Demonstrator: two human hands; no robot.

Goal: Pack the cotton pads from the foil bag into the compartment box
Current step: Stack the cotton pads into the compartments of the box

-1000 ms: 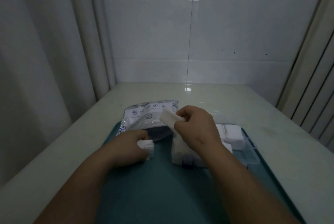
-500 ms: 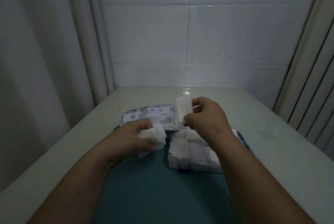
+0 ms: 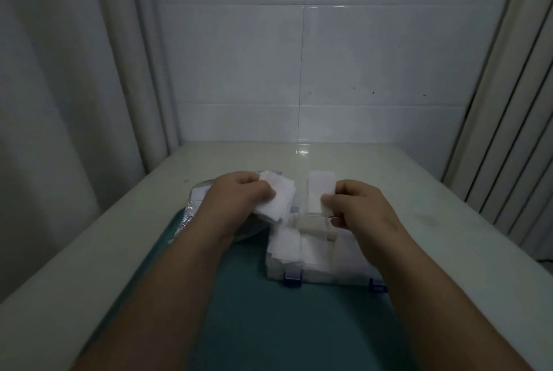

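Bag (image 3: 196, 195) mostly hidden behind left hand (image 3: 239, 201), whose fingers clamp a pad stack (image 3: 276, 201) above the mat (image 3: 269, 319); right hand (image 3: 359, 209) pinches one pad (image 3: 318, 194) upright over the pad-filled box (image 3: 311, 260), its right end covered by forearm.

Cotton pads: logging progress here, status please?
Left hand holds a pad stack. Right hand pinches one pad above the compartment box. Box part-filled. Nothing in the way.

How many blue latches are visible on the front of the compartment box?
2. One blue latch is near the front left of the compartment box; the other blue latch is beside the right forearm, partly hidden. More may be covered.
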